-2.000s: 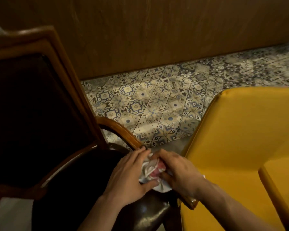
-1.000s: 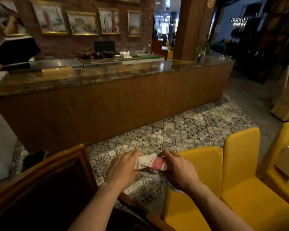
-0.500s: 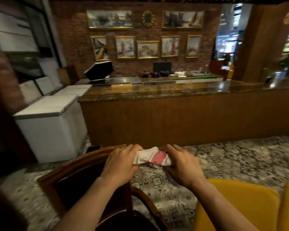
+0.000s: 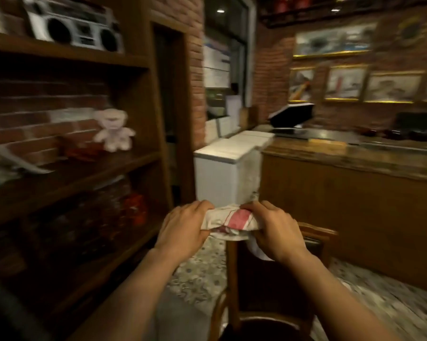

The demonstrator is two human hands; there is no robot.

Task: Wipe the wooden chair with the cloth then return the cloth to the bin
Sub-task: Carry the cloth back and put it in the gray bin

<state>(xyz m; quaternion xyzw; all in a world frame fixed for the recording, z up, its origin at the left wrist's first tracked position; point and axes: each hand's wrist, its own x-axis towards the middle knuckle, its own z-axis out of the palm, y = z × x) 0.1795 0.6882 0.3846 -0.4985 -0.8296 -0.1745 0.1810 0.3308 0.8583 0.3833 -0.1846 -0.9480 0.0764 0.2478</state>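
A white cloth with a red stripe (image 4: 232,221) is bunched between both hands at chest height in the middle of the view. My left hand (image 4: 182,230) grips its left end and my right hand (image 4: 276,232) grips its right end; a loose white tail hangs below the right hand. The wooden chair (image 4: 315,239) with a dark padded back stands just beyond and below my hands, its seat at the bottom edge. No bin is visible.
A dark wooden shelf unit (image 4: 72,168) fills the left, holding a boombox (image 4: 74,28) and a pale teddy bear (image 4: 114,130). A white chest freezer (image 4: 227,173) stands ahead, a wooden counter (image 4: 350,193) to the right. Patterned tile floor (image 4: 202,279) lies between them.
The view has swung left from the counter and yellow chairs toward the shelf unit. Both hands have kept hold of the cloth, lifted off the chair seat to chest height.
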